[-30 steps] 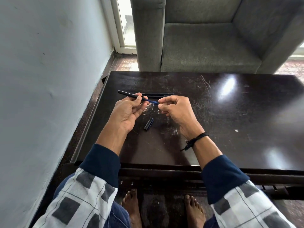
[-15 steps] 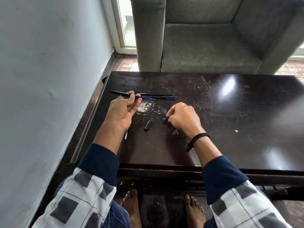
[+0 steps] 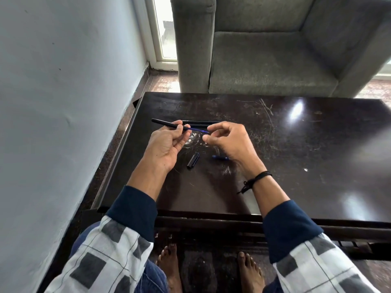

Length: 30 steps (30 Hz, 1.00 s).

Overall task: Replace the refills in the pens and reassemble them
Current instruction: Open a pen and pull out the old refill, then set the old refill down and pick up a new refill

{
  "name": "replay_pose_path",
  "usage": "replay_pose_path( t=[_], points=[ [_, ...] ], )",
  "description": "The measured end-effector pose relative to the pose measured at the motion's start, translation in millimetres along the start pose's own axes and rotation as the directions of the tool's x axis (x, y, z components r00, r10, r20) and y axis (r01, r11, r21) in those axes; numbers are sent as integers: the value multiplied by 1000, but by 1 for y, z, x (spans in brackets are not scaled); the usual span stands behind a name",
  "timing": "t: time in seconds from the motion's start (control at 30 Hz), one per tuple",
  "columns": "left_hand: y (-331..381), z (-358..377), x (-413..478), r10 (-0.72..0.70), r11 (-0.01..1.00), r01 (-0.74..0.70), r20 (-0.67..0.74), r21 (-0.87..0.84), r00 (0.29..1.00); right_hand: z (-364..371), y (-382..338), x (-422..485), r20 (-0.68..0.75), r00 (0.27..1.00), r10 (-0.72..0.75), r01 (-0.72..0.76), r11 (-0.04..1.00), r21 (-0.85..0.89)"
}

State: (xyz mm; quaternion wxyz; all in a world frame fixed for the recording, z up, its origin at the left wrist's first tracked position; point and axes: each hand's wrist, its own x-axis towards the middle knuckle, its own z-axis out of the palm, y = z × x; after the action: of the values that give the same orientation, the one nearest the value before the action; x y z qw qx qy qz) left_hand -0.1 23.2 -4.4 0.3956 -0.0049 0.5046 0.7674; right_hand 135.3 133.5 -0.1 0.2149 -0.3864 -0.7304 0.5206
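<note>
Black pen barrel (image 3: 165,123), blue refill (image 3: 196,129), black cap (image 3: 193,160), dark brown table (image 3: 296,166), grey armchair (image 3: 264,64), grey-and-white checked sleeves (image 3: 110,250).

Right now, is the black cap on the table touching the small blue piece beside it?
Apart. The head view shows bare table between the black cap and the small blue piece.

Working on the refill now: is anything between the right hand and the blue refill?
Nothing visible. The right hand is at the free end of the blue refill poking from the barrel the left hand holds. The cap lies apart.
</note>
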Motion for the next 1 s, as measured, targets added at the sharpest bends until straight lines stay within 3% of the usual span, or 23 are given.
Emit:
replay_pose_path(
  t=[0.1,0.23,0.5,0.67,1.0],
  points=[
    [-3,2,0,-24,1000,24,32,-3,999,2,0,-3,9,1000,1,-2,988,157],
    [-5,4,-2,-33,999,33,57,3,998,2,-1,-3,-22,999,31,-26,977,210],
    [5,-2,2,-37,996,40,41,-84,998,-17,-2,2,-54,972,230,-202,928,314],
    [3,-2,1,-59,991,66,71,-112,996,-23,-1,6,-45,944,326,-268,841,469],
    [-1,0,0,-81,985,95,100,-147,992,-18,-2,1,170,907,386,-375,553,744]
  ],
)
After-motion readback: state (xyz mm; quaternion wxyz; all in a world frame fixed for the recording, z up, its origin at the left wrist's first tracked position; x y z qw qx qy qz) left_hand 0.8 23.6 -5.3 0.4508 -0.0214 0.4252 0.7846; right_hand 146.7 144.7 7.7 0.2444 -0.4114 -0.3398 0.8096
